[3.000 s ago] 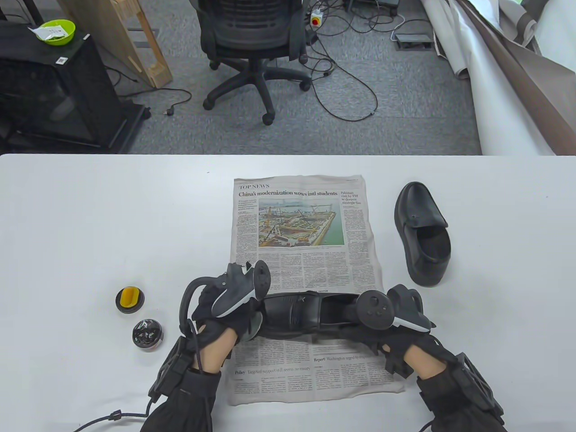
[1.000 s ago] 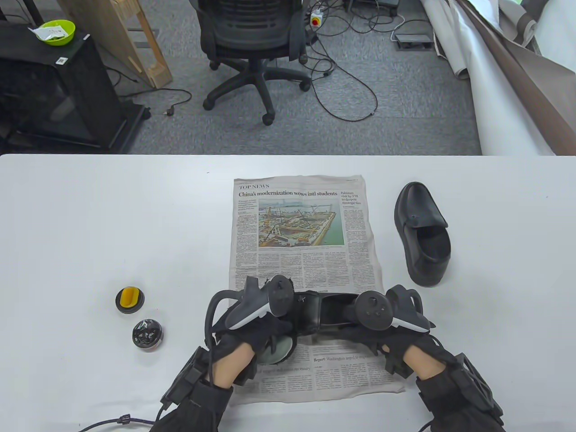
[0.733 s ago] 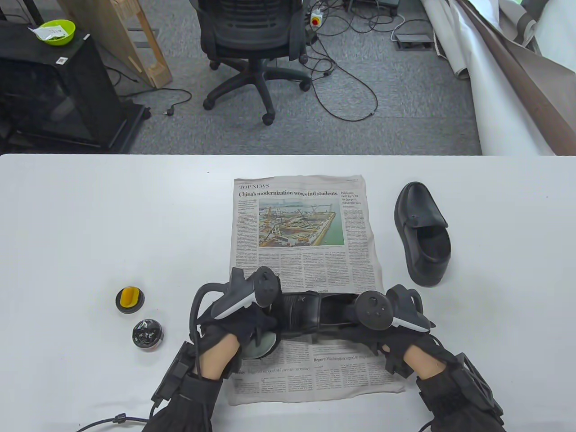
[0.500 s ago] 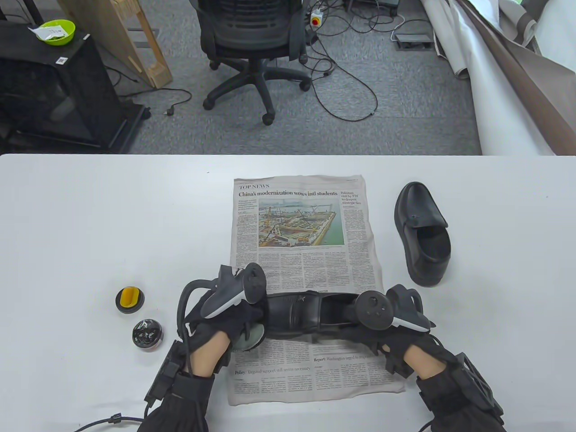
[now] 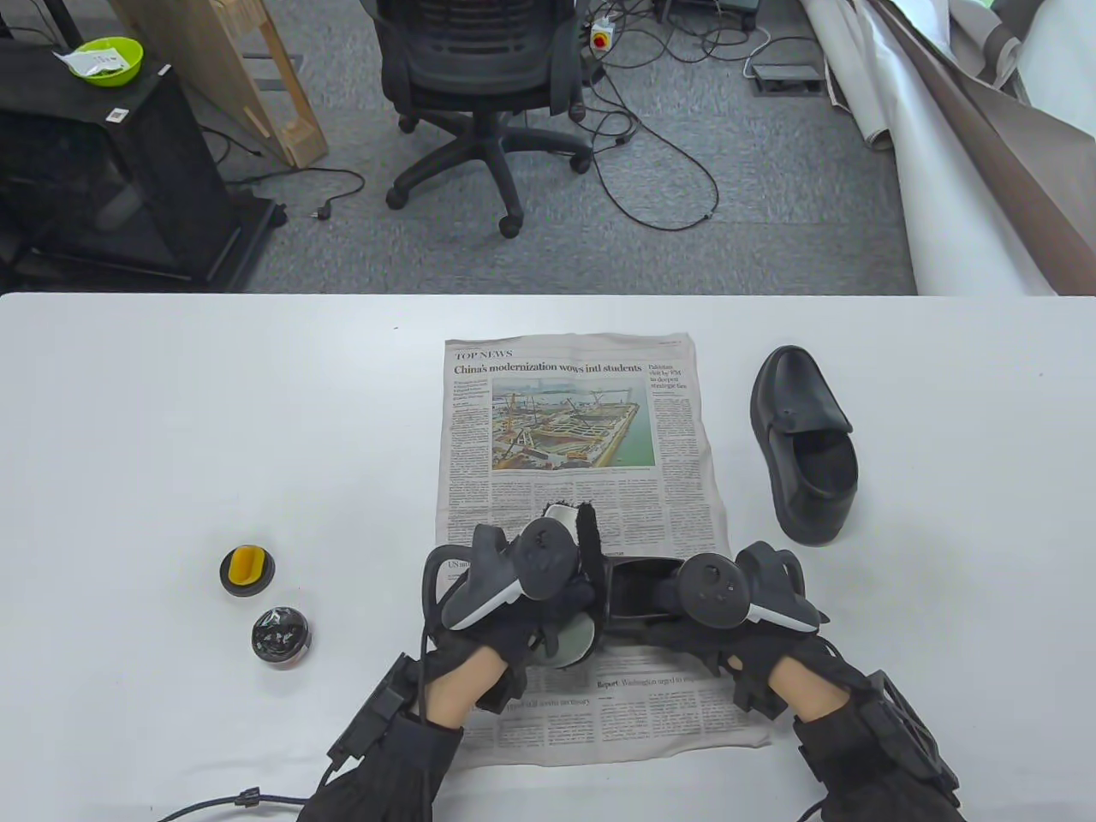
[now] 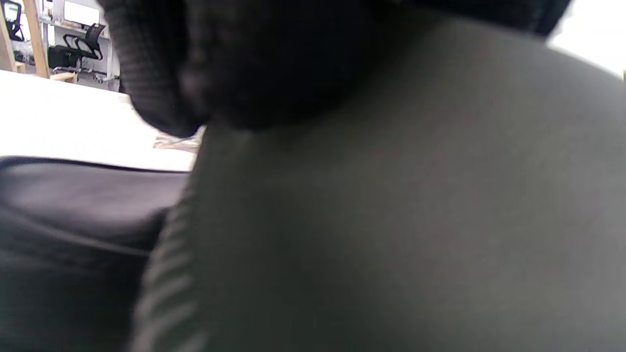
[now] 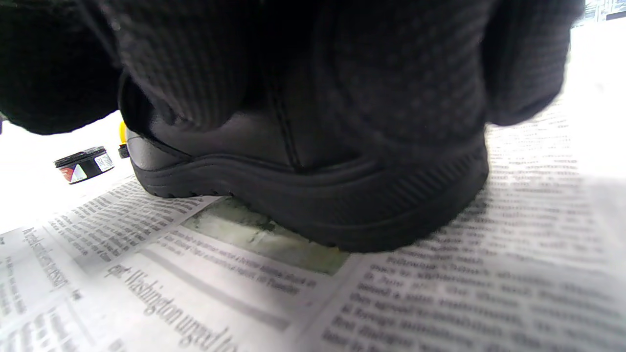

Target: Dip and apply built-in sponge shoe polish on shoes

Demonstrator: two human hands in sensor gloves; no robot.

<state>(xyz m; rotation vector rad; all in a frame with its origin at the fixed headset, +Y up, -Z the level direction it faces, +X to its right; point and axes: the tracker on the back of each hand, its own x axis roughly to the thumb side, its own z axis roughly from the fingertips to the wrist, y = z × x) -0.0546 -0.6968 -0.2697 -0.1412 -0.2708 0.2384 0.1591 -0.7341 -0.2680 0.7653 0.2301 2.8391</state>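
Since half a second ago the left hand (image 5: 522, 612) has slid along the shoe (image 5: 629, 599) toward its opening, and the black sponge (image 5: 587, 538) now stands up on the far side of the hand, at the far side of the shoe. This hand is closed around the round grey applicator (image 5: 572, 640); in the left wrist view the applicator (image 6: 391, 220) fills almost all the picture, with the shoe (image 6: 73, 234) close beside it. The right hand (image 5: 741, 621) has not moved. It grips the heel end of the shoe, with the fingers (image 7: 406, 73) curled over the back of the heel. The shoe lies across the near part of the newspaper (image 5: 574, 428). To the right of the newspaper, just beside it, stands the second shoe (image 5: 805, 445). Well to the left of the newspaper are the open polish tin (image 5: 281, 635) and, just beyond it, the yellow lid (image 5: 246, 569).
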